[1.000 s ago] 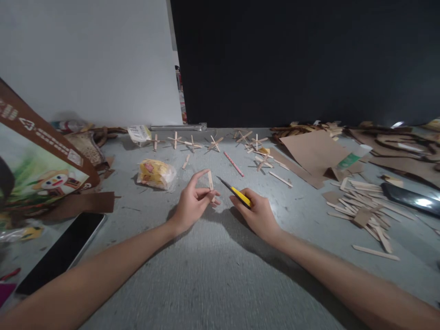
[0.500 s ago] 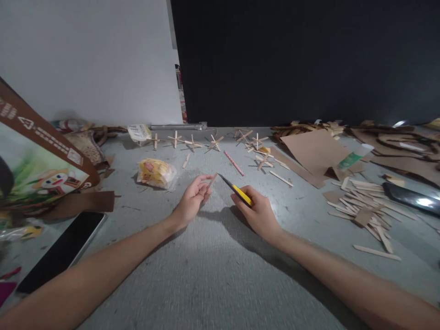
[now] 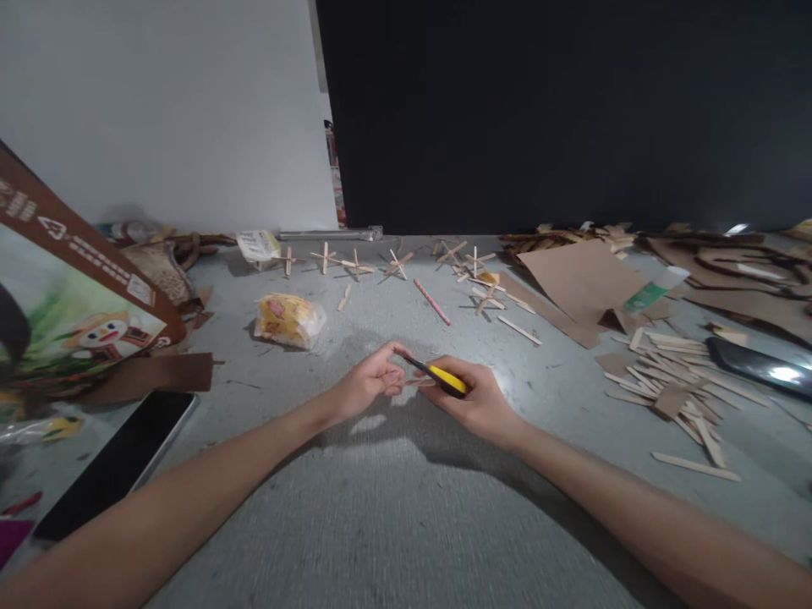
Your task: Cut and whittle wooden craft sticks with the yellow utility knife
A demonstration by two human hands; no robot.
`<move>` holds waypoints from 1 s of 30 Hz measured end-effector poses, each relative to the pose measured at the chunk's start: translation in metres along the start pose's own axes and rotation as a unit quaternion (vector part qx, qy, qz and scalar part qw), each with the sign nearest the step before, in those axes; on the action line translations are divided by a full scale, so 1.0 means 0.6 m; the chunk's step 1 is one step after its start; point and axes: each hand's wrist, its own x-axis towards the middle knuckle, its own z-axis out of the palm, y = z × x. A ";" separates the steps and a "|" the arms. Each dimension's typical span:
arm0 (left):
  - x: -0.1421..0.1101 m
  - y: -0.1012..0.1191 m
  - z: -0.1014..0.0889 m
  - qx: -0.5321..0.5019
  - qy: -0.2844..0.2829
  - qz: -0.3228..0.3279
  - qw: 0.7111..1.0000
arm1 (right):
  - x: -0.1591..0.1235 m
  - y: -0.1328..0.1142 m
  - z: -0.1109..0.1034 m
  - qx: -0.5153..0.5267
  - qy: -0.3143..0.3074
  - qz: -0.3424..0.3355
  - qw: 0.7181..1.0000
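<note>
My right hand [image 3: 473, 396] is wrapped around a yellow-and-black utility knife [image 3: 446, 380], its dark narrow front pointing left. My left hand [image 3: 374, 379] is closed, with curled lower fingers and one finger stretched to the knife's tip. A short piece of wooden craft stick [image 3: 415, 383] shows between the two hands, below the knife, with one end at my left fingers. Its other end runs to my right fingers; whether they grip it too is unclear. Both hands are just above the grey tabletop [image 3: 355, 516].
Crossed-stick pieces [image 3: 397, 264] line the back, near a red-patterned stick [image 3: 432, 302]. A yellow packet [image 3: 288, 320] sits left, beyond a phone [image 3: 117, 465]. To the right are a pile of craft sticks [image 3: 676, 385], cardboard [image 3: 580, 283], a glue stick [image 3: 655, 289] and a dark glossy object [image 3: 761, 365].
The knife has moved slightly left and down, so its tip now meets my left fingers. The stick piece, raised and tilted before, is lower and nearly level between my hands.
</note>
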 end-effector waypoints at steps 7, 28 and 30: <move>-0.003 -0.004 0.000 0.030 -0.007 0.002 1.000 | 0.000 -0.008 -0.001 0.033 0.005 0.013 0.999; -0.006 -0.017 0.009 0.232 0.223 0.078 0.944 | -0.030 0.001 -0.003 -0.116 0.073 -0.025 0.990; -0.006 -0.016 0.008 0.244 0.230 0.079 0.939 | -0.034 0.001 -0.006 -0.149 0.065 -0.036 0.986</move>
